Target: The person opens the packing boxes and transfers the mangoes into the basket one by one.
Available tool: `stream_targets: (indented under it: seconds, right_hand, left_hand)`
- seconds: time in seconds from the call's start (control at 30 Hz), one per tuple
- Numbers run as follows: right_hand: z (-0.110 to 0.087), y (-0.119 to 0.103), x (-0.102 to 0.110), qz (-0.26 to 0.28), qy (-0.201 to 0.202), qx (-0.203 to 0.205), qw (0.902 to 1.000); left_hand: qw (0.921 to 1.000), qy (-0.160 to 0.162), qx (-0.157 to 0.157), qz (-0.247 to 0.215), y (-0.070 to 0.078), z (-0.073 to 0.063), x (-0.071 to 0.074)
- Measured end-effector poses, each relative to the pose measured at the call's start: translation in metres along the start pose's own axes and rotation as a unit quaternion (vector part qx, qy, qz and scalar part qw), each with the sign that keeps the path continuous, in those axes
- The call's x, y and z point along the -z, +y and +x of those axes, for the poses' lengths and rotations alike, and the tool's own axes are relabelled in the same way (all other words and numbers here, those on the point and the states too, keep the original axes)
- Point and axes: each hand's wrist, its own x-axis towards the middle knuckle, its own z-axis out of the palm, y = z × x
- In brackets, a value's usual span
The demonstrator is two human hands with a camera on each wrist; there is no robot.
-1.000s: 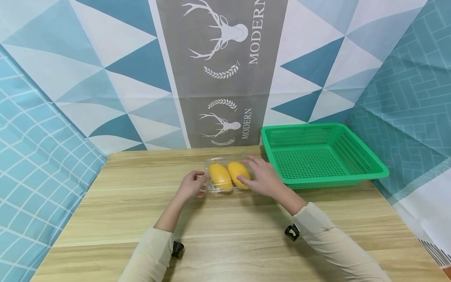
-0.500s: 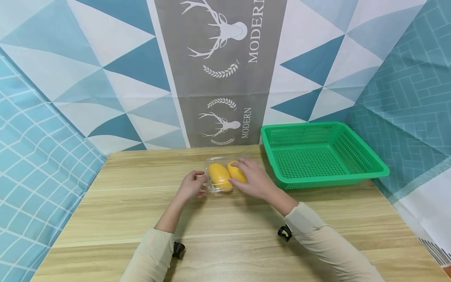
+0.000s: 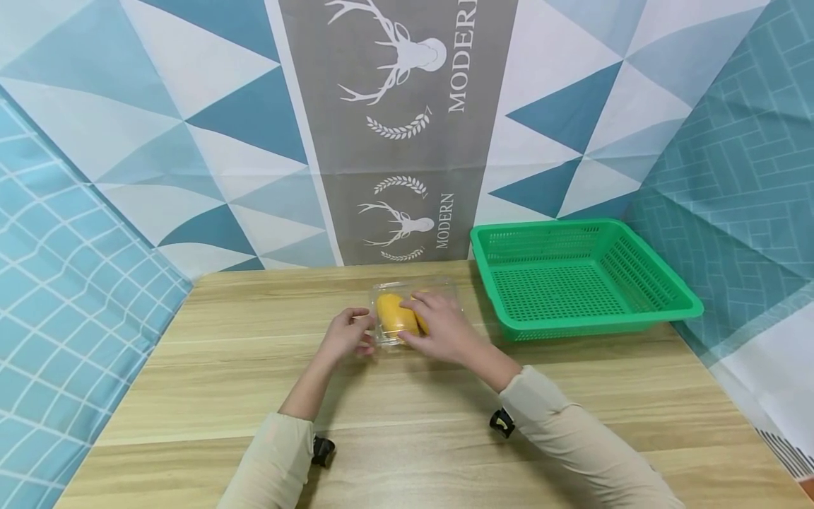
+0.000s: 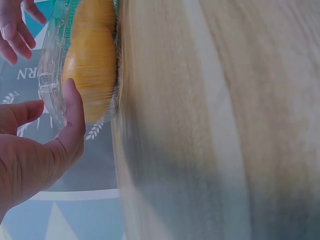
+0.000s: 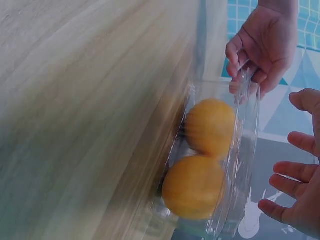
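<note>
A clear plastic box (image 3: 447, 284) holding two yellow mangoes (image 3: 393, 315) lies on the table near its back edge. My left hand (image 3: 350, 332) grips the box's left end; in the right wrist view its fingers curl at the box corner. Thumb and forefinger stand on either side of the clear rim in the left wrist view. My right hand (image 3: 437, 329) is over the right part of the box and hides much of the second mango in the head view. Its fingers (image 5: 290, 177) are spread and nearly straight beside the box's top in the right wrist view.
Right of the box, a green plastic basket (image 3: 604, 325) stands at the table's back right. The wood-grain table (image 3: 407, 438) ends against a patterned wall covering (image 3: 407, 155), with blue cloths on both sides.
My right hand has moved left across the top of the box, from its right end to over the right mango. The left hand stays at the left end.
</note>
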Motion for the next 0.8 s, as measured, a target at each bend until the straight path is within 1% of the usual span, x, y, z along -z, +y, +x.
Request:
stream_targets:
  seconds: [0.27, 0.57, 0.8]
  right_hand:
    - [0.006, -0.007, -0.007, -0.036, -0.012, 0.030, 0.9988]
    - [0.010, -0.008, -0.017, -0.045, -0.038, 0.044, 0.9973]
    - [0.010, -0.005, -0.027, -0.058, -0.031, 0.066, 0.9956]
  left_hand:
    - [0.9998, -0.003, 0.012, -0.013, -0.001, 0.000, 0.002]
    - [0.9995, -0.015, 0.017, -0.020, -0.003, -0.001, 0.002]
    - [0.9995, -0.022, 0.016, -0.019, -0.004, -0.002, 0.003]
